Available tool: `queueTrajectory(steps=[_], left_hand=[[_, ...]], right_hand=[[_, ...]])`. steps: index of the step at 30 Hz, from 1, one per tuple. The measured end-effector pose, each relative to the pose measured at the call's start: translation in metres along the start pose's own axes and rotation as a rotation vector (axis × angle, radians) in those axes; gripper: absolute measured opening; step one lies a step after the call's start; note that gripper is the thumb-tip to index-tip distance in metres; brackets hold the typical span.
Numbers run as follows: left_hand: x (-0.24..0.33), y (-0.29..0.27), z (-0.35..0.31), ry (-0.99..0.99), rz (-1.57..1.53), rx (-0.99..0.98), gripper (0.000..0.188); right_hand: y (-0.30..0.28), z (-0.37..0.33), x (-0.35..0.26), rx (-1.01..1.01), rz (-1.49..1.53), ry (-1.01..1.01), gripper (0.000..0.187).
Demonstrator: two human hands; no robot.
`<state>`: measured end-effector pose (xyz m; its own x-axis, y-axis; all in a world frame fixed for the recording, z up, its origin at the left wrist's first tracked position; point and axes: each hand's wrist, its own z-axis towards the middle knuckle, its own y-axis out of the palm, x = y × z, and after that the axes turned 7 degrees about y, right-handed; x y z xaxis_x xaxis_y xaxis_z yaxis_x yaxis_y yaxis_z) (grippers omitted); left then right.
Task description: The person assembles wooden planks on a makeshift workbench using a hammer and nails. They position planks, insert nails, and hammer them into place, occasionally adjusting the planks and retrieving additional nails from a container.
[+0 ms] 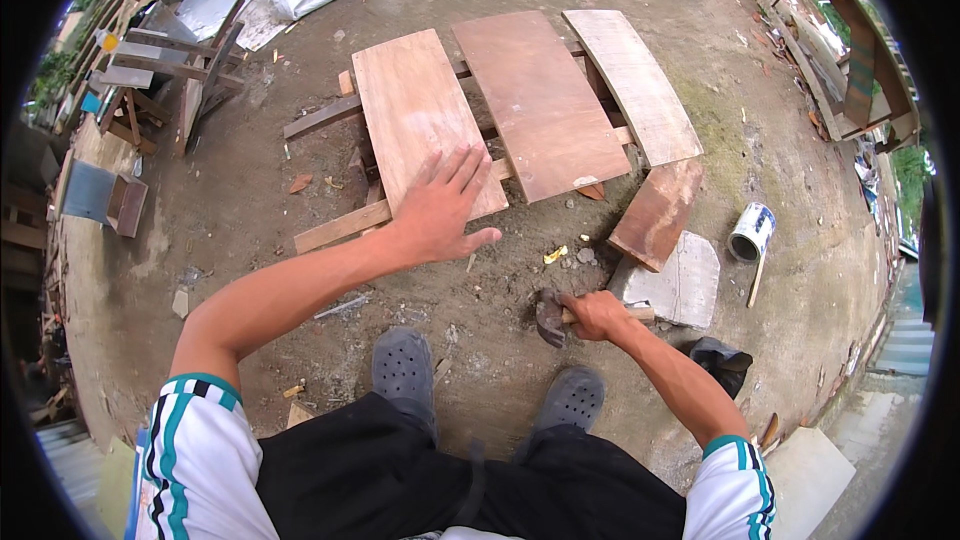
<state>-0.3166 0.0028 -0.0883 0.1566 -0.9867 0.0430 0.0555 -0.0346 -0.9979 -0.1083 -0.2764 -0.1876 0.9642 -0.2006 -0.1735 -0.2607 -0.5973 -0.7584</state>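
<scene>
Hammer [553, 316] in right hand [594, 315], left hand [438, 205] seemingly touching plank [425, 120]

Soft, even daylight with faint shadows, sharp focus, and strong fisheye bending inside a black rim.

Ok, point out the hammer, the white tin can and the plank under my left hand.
wooden-handled hammer [549, 316], head view, on its dark metal head.
white tin can [752, 231], head view, on its side wall.
pale wooden plank [410, 100], head view, on its bare upper face.

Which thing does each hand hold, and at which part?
The right hand grips a hammer by its wooden handle, near the head. The left hand holds nothing.
</scene>
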Motion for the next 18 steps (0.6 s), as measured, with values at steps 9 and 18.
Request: queueTrajectory(steps=[9, 18], left_hand=[[0.0, 0.013, -0.001, 0.024, 0.162, 0.0, 0.085], [0.004, 0.007, 0.0, 0.018, 0.042, 0.006, 0.09]], right_hand=[[0.034, 0.01, -0.012, -0.116, 0.046, -0.024, 0.047], [-0.114, 0.038, -0.022, 0.284, 2.098, 0.084, 0.072]])
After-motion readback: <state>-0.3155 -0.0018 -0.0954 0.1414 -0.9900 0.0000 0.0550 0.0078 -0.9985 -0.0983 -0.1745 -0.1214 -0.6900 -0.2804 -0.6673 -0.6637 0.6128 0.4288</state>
